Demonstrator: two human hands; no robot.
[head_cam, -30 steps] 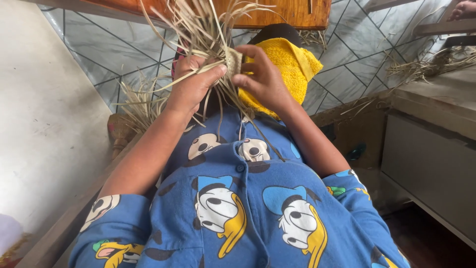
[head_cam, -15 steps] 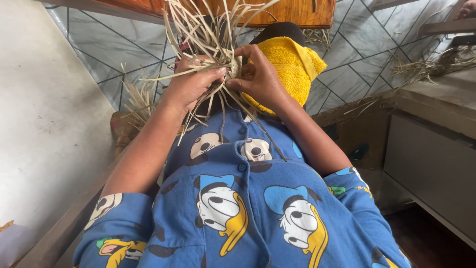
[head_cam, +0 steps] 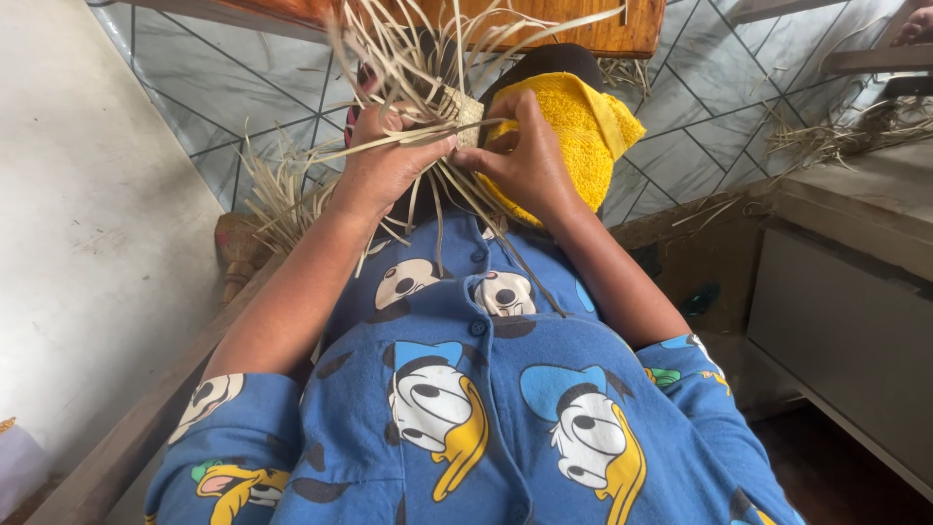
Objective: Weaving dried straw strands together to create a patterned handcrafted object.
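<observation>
Head view, looking down the person's front. Both hands are raised together over the lap and meet on a small woven piece of pale straw [head_cam: 465,109], a tight plaited patch with many loose strips [head_cam: 408,49] fanning up and out from it. Left hand [head_cam: 389,160]: fingers curled shut around a bundle of the strips, thumb pressing one long strip flat across toward the other hand. Right hand [head_cam: 530,160]: closed in a pinch on the edge of the woven patch, fingertips bent inward against the weave, touching the left thumb's strip. The two hands are in contact or just beside each other; no gap shows between them. More strips hang down below the hands and trail over the blue cartoon-print shirt [head_cam: 486,389], which fills the lower part of the view. A yellow cloth [head_cam: 583,126] lies directly behind the right hand, draped over what seems to be a knee, with dark fabric above it. A further heap of loose straw [head_cam: 277,190] lies to the left, below the left forearm. A grey tiled floor [head_cam: 700,107] with dark diagonal joints is under all this. Wooden board [head_cam: 583,24] crosses the top edge. Right side: pale cabinet [head_cam: 846,292] with scattered straw on top.
</observation>
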